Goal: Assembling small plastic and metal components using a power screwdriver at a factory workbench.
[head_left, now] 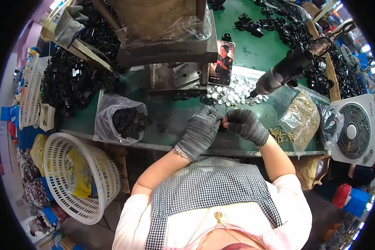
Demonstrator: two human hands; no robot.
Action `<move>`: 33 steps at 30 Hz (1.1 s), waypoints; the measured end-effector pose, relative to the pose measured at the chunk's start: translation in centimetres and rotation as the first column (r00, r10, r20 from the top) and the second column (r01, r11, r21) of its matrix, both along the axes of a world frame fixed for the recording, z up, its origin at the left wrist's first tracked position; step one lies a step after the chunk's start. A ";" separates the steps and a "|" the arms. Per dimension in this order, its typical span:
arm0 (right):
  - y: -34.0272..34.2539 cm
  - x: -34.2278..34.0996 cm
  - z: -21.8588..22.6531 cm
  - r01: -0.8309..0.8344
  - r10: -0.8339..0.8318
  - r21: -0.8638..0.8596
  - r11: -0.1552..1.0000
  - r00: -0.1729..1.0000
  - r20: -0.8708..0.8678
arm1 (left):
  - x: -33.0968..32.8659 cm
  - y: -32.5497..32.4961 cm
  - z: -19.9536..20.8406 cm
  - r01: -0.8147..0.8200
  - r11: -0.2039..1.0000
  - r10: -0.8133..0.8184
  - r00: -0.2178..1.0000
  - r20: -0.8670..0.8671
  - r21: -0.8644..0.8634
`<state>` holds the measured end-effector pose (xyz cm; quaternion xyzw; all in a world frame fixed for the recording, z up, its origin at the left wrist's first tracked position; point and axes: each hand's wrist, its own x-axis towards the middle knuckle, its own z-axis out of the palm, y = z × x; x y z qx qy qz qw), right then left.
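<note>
My left hand [201,130] and my right hand [248,127], both in grey knitted gloves, meet over the near edge of the green table [254,139]. Their fingers are closed and pinched together around something small and dark, mostly hidden by the gloves. Just beyond the fingers lies a pile of round silver metal pieces [233,95]. A few black rings [183,96] sit to the left of that pile. A black power screwdriver [285,71] slants in from the right, its tip at the silver pieces. Loose brass screws [278,136] lie beside my right wrist.
A phone [222,62] leans beside a heavy metal press [166,52]. Clear bags hold black parts [129,122] at left and brass screws [303,116] at right. Black parts [77,79] heap up far left. A fan [352,131] and a white basket [106,166] flank the table.
</note>
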<state>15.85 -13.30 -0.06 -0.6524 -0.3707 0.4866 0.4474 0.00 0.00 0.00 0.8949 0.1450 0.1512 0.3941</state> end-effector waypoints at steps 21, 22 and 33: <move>6.0 11.4 7.0 0.471 -0.585 0.672 0.571 0.808 -0.069 | 5.3 -1.1 -2.2 0.021 0.985 -0.061 0.971 0.232 0.172; 5.3 9.4 6.9 0.529 -0.531 0.628 0.571 0.821 -0.209 | 5.7 -1.2 -2.1 0.021 0.985 -0.059 0.974 0.218 0.173; 2.3 4.1 3.3 0.442 -0.438 0.420 0.792 0.892 -0.113 | 6.7 -1.6 -1.9 0.053 0.973 -0.103 0.970 0.219 0.223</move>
